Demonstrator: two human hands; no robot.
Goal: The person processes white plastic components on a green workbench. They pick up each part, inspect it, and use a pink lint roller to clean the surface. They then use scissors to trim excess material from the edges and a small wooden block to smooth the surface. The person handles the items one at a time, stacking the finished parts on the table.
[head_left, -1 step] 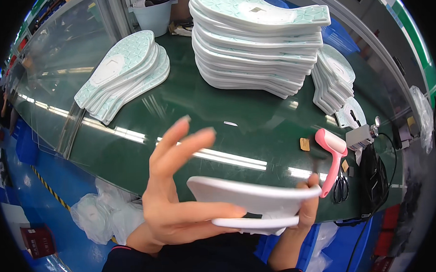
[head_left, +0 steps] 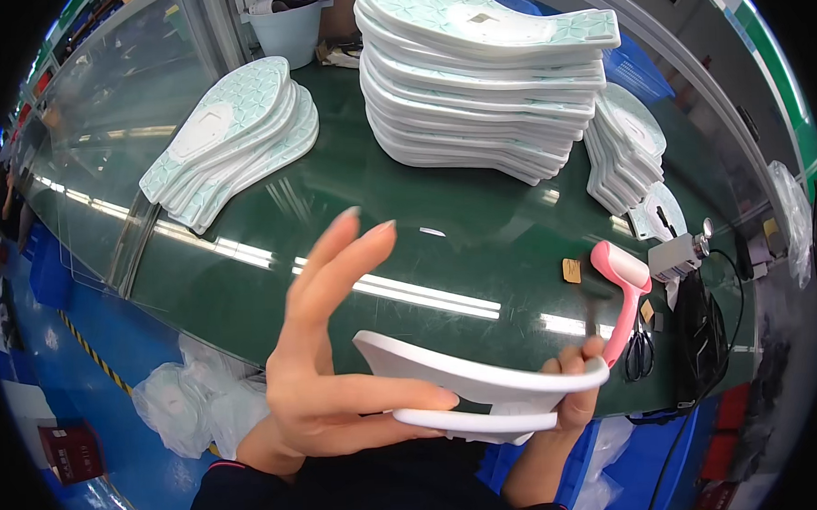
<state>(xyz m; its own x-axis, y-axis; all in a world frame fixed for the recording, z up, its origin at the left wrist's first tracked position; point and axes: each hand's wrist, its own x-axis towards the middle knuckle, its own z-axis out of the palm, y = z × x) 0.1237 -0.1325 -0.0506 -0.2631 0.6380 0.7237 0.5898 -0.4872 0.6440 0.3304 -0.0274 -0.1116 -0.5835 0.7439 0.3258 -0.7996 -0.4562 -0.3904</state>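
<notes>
Just above the table's near edge, both hands hold a white plastic piece [head_left: 487, 375]. It has a long curved upper plate and a shorter lower plate, with a gap between them. My left hand [head_left: 327, 368] pinches the lower plate's left end between thumb and a finger, and its other fingers point up. At the other end my right hand [head_left: 575, 384] is closed round the piece. A thin dark tool [head_left: 592, 315], blurred, sticks up from the right hand's fingers. Its kind is not clear, and its lower part is hidden.
On the green table [head_left: 352, 212] rises a tall stack of white, green-patterned boards [head_left: 484, 97], with smaller stacks at left [head_left: 230, 135] and right [head_left: 627, 141]. A pink-handled roller [head_left: 624, 291], black scissors [head_left: 639, 354] and a grey device with a cable [head_left: 678, 257] lie at right.
The white piece has tilted slightly, its right end shifting a little right and down. My left hand's raised fingers have moved slightly closer together.
</notes>
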